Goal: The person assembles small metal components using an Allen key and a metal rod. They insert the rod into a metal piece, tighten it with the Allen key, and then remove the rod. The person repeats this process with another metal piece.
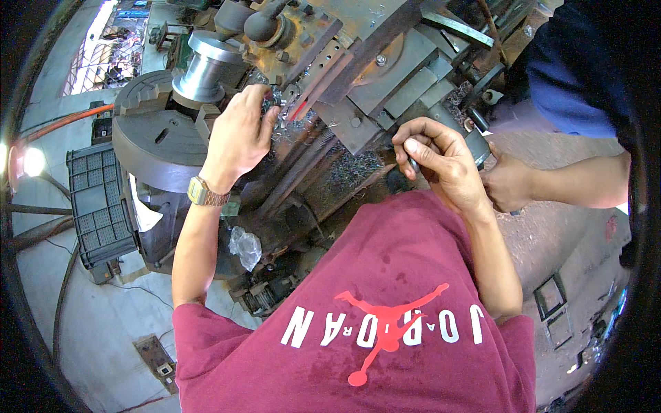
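Observation:
My left hand (237, 134), with a watch (206, 193) on its wrist, reaches between a lathe chuck (155, 134) and the tool holder (320, 58). Its thumb and fingers close on a small dark part, too blurred to name. A shiny turned metal workpiece (200, 72) sits in the chuck jaws just beyond that hand. A red strip (298, 111) shows on the holder beside the fingertips. To the right, in front of the lathe slide, my right hand (444, 158) is curled around a short dark rod (413, 164), mostly hidden by the fingers.
Another person's hand (509, 180) is at the right, by the lathe's handles, below a blue sleeve (571, 82). Metal shavings (351, 168) lie under the slide. A crumpled plastic bag (244, 248) hangs near the machine bed. A dark plastic crate (103, 203) stands left of the chuck.

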A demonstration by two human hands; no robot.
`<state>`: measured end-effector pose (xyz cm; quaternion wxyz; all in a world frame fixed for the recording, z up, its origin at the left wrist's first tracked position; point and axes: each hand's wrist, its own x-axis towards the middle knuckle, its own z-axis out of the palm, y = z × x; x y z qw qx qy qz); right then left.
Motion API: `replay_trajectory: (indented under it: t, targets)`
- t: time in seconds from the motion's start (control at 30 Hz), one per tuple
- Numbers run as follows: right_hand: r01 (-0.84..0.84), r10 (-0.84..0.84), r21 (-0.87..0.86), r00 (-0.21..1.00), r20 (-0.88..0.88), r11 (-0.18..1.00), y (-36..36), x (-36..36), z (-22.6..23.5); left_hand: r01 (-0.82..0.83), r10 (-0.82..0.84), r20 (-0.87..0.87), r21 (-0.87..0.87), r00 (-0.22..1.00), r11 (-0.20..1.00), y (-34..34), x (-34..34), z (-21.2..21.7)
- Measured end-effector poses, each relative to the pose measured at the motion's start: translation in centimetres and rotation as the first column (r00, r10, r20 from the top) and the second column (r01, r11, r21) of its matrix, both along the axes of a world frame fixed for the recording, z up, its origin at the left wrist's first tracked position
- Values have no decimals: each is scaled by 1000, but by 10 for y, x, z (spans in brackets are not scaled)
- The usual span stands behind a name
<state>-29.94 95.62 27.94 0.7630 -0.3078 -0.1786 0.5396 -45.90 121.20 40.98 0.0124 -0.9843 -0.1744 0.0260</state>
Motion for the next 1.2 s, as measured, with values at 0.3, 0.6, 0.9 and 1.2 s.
replay_trajectory:
  t: [0.3, 0.6, 0.9, 1.2]
  targets:
    - [-63, 63, 5, 998, 20, 998, -9, 18, -5, -138, 152, -74, 161, 986, 977, -4, 5, -6]
    - [-93, 93, 0, 996, -15, 996, -22, 30, -14, -134, 133, -22, -27, 991, 991, -17, 14, 1]
    - [-123, 123, -31, 992, 3, 992, -27, 41, -14, -117, 128, -148, 76, 981, 990, -4, 8, -15]
    - [-91, 95, -54, 994, 59, 994, -22, 44, -11, -138, 131, -103, -60, 986, 989, -3, 9, -4]
